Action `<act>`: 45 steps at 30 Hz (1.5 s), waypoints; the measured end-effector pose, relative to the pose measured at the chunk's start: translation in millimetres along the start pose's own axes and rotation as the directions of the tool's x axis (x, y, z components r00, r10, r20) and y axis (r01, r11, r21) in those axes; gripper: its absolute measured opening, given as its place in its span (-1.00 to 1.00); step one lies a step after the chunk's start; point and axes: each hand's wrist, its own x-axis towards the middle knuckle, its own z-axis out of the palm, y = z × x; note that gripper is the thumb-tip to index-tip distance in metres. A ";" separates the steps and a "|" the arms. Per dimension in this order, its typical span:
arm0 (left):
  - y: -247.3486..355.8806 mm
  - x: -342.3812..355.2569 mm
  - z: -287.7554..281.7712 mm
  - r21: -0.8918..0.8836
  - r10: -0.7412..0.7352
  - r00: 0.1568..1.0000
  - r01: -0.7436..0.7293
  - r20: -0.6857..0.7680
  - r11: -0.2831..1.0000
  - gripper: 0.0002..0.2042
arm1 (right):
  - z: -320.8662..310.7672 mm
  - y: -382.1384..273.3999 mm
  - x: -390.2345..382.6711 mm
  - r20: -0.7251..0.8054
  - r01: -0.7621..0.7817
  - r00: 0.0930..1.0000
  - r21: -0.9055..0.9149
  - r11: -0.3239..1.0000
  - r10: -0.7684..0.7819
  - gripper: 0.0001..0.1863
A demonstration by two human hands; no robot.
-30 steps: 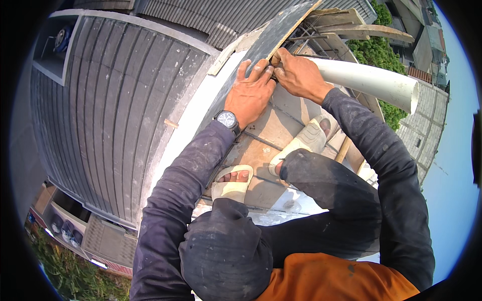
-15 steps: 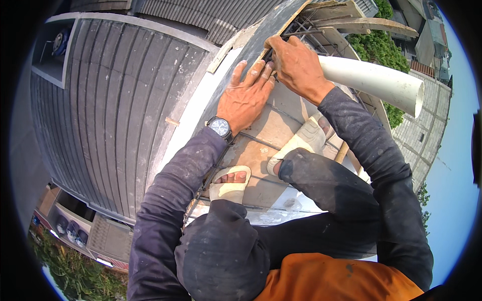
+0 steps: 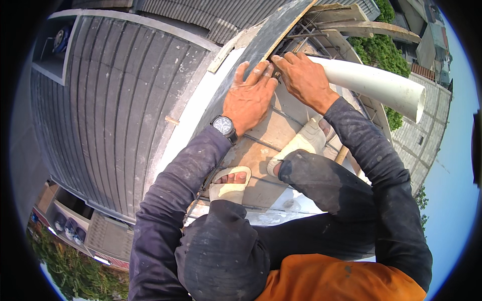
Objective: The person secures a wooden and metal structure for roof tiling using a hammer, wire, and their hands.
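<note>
My left hand (image 3: pixel 248 103), a watch (image 3: pixel 222 125) at its wrist, rests with spread fingers against the edge of a dark upright board (image 3: pixel 261 42). Its fingertips lie along the board's rim. Close beside it, my right hand (image 3: pixel 307 83) has its fingers curled in at the same edge; what they grip, if anything, is hidden. Thin steel bars (image 3: pixel 263 144) run in a grid over the brown panels (image 3: pixel 256 156) under my feet. A white plastic pipe (image 3: pixel 376 85) extends to the right from behind my right hand.
My sandalled feet (image 3: pixel 230 183) stand among the bars. Wooden planks (image 3: pixel 366 27) and more bars lie beyond my right hand. Past the board, at left, is a lower corrugated roof (image 3: pixel 115 110). Trees (image 3: pixel 384 60) and a block wall (image 3: pixel 422 135) stand below at right.
My right hand has come down and slightly right, its fingers now lower at the board's edge. The left hand has shifted slightly right and stays on the board.
</note>
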 end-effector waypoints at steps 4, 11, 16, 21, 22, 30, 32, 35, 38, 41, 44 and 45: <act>0.6 -0.7 4.2 0.038 -0.016 1.000 0.017 -0.010 0.999 -0.69 | 0.4 -0.7 -9.9 0.044 0.035 0.998 -0.017 0.999 -0.034 -0.36; 9.9 3.3 7.3 0.083 -0.053 0.998 0.056 -0.029 0.995 -0.74 | 3.1 -3.7 -17.4 0.216 -0.011 0.976 -0.007 1.000 0.013 -0.14; 8.0 4.7 8.6 0.068 -0.067 0.997 0.070 -0.039 0.995 -0.71 | 6.5 -4.6 -16.9 0.217 0.006 0.976 -0.027 1.000 0.000 -0.10; 8.5 5.7 7.6 0.079 -0.049 0.998 0.052 -0.031 0.996 -0.73 | 8.5 -4.8 -10.4 0.198 0.004 0.980 -0.009 1.000 -0.002 -0.18; 7.8 5.4 8.3 0.081 -0.050 0.998 0.052 -0.022 0.995 -0.73 | 7.7 -5.9 -6.2 0.208 0.006 0.978 -0.008 1.000 -0.004 -0.23; 3.6 5.4 3.8 0.039 -0.013 1.000 0.014 -0.027 0.999 -0.75 | 6.7 1.0 33.9 0.311 -0.004 0.950 -0.071 0.997 0.026 -0.60; 1.5 3.3 4.3 0.030 -0.024 0.999 0.024 -0.021 0.999 -0.74 | 2.8 1.5 44.7 0.380 -0.011 0.924 -0.076 0.997 0.039 -0.60; 0.5 -0.4 4.5 0.022 -0.019 0.998 0.020 -0.064 1.000 -0.73 | -3.6 1.8 53.7 0.435 0.017 0.900 -0.083 0.996 0.021 -0.60; 1.5 -0.3 5.2 -0.002 -0.018 0.997 0.018 -0.071 1.000 -0.73 | -10.0 5.5 55.6 0.415 0.080 0.910 -0.113 0.990 -0.027 -0.67; 4.7 2.7 2.9 -0.029 -0.031 0.999 0.030 -0.027 0.999 -0.73 | -7.6 7.1 49.7 0.337 0.186 0.934 -0.174 0.967 -0.119 -0.76; 5.9 4.8 4.0 -0.036 -0.027 0.999 0.025 -0.030 0.999 -0.72 | -8.1 14.6 35.9 0.166 0.228 0.965 -0.146 0.963 -0.204 -0.81; 4.9 5.5 5.0 -0.026 -0.021 0.998 0.020 -0.063 0.999 -0.71 | -7.7 15.8 33.3 0.107 0.249 0.966 -0.141 0.958 -0.235 -0.82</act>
